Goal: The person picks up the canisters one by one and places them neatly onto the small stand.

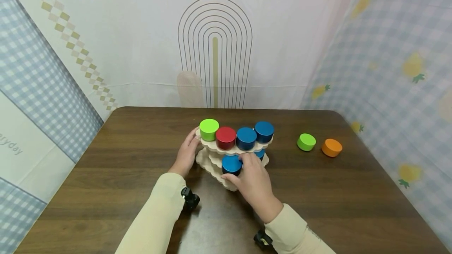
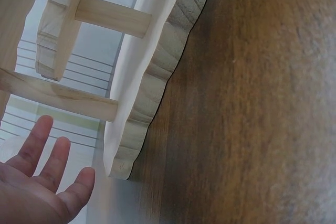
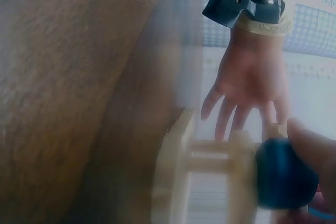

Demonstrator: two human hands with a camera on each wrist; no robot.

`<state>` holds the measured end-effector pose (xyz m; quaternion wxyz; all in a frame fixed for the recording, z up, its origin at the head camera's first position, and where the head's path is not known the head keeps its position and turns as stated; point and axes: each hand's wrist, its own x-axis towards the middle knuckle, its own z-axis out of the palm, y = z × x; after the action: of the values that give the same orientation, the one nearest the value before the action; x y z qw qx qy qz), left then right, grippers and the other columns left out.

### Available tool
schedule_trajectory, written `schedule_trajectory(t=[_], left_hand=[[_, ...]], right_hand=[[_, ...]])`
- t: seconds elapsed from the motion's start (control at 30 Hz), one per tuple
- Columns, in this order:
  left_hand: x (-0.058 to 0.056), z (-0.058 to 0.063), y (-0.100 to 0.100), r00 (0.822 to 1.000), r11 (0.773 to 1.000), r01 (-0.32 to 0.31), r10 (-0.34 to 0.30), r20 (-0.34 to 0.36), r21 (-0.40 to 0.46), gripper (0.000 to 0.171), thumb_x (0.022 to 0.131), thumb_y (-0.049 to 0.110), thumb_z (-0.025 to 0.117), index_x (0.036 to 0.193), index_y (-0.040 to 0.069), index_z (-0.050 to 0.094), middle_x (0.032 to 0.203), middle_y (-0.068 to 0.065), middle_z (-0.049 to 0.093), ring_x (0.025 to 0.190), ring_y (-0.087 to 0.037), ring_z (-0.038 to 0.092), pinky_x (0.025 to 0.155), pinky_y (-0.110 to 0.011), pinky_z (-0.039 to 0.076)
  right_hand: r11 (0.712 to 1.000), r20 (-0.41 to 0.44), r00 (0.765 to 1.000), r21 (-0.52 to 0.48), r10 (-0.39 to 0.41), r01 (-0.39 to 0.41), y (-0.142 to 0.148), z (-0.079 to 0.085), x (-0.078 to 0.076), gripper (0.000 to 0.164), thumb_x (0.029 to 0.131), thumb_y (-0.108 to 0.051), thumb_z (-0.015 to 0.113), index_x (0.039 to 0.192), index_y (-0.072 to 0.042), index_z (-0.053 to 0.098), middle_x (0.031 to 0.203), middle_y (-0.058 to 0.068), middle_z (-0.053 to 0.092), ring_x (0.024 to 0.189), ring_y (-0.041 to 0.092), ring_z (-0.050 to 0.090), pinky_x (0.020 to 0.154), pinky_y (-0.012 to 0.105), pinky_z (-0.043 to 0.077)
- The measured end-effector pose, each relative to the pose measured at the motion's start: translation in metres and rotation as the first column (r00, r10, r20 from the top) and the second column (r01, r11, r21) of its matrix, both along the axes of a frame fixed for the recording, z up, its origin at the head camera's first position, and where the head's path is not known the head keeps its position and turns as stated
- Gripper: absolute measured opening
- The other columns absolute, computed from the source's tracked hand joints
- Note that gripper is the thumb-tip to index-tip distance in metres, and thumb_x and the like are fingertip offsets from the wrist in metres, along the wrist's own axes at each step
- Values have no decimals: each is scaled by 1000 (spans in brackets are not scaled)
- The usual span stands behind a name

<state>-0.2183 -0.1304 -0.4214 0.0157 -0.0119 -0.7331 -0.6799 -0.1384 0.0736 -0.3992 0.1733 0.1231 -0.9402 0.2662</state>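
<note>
A wooden tiered stand (image 1: 212, 164) with scalloped edges stands on the table. My left hand (image 1: 187, 154) holds the left edge of its top tier, other fingers spread in the left wrist view. My right hand (image 1: 252, 179) pinches a blue cylinder (image 1: 231, 164) between thumb and fingers, at the front of a lower tier. In the right wrist view this blue cylinder (image 3: 286, 174) is blurred beside the tier. Along the top tier sit a green cylinder (image 1: 209, 129), a red cylinder (image 1: 226, 138) and two blue cylinders (image 1: 246, 138). Another blue piece (image 1: 260, 153) shows partly behind my right hand.
To the right of the stand, a green cylinder (image 1: 306, 142) and an orange cylinder (image 1: 332, 147) lie on the brown wooden table (image 1: 134, 156). A white patterned cloth (image 1: 141, 42) hangs behind, with a blue checked cloth (image 1: 385, 62) along the right side.
</note>
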Motion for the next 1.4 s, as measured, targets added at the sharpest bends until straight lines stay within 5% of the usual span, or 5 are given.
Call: schedule_trajectory(t=[0.7, 1.1, 1.4], left_hand=[[-1, 0, 2, 1000, 1000, 15, -15, 16, -26, 48, 105, 34, 36, 150, 18, 34, 152, -9, 35, 127, -34, 42, 111, -53, 28], [-1, -1, 1, 1000, 1000, -3, 3, 0, -5, 48, 105, 31, 37, 150, 15, 35, 153, -10, 35, 128, -34, 42, 112, -49, 28], [1, 4, 0, 1000, 999, 21, -22, 22, 29, 48, 106, 28, 36, 151, 13, 32, 154, -12, 31, 130, -35, 40, 113, -50, 25]], right_hand=[[999, -10, 999, -34, -37, 36, -2, -3, -3, 32, 81, -24, 79, 98, -8, 58, 94, 6, 60, 86, 20, 57, 71, 37, 54], [1000, -79, 997, -5, -13, 13, 3, -1, -2, 31, 80, -23, 80, 99, -8, 61, 94, 6, 62, 84, 19, 57, 68, 35, 54], [1000, -80, 997, 18, 12, -10, 24, 7, 3, 37, 78, -25, 81, 105, -6, 64, 102, 7, 64, 94, 21, 60, 77, 38, 56]])
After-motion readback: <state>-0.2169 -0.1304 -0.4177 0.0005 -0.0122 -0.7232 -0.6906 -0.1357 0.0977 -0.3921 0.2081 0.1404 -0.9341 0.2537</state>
